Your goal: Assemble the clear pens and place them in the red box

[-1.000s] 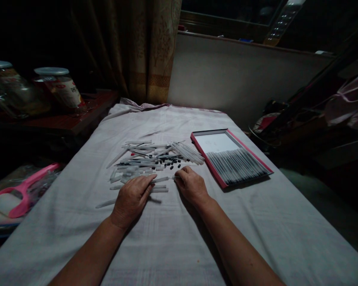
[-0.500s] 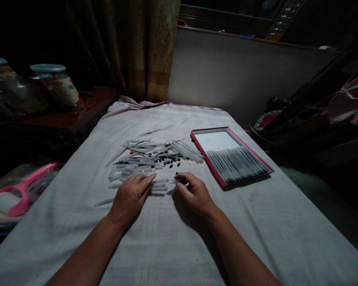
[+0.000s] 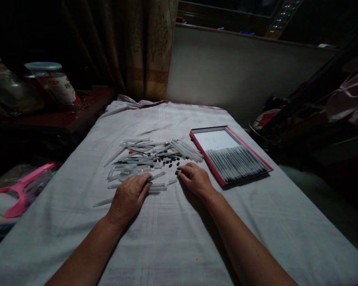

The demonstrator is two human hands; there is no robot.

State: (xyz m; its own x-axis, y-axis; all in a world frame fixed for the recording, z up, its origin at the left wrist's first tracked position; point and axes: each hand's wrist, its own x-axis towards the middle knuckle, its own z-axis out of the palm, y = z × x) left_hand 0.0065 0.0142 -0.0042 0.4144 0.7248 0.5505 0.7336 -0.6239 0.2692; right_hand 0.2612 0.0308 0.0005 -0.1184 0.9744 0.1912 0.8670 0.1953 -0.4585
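Observation:
A loose heap of clear plastic pen tubes and small black caps lies on the cloth-covered table. My left hand rests palm down at the heap's near edge, fingers together over a clear tube. My right hand is just right of it, fingers curled, fingertips pinching at a small black cap on the cloth. A red-rimmed shallow box to the right holds a neat row of assembled pens.
Two lidded glass jars stand on a dark wooden side table at the left. A pink plastic tool lies on bags at the lower left. A curtain hangs behind; dark clutter fills the right side.
My right hand drew back slightly, then moved forward to the black caps. A clear tube by my left fingertips now lies more angled. My left hand stayed almost still.

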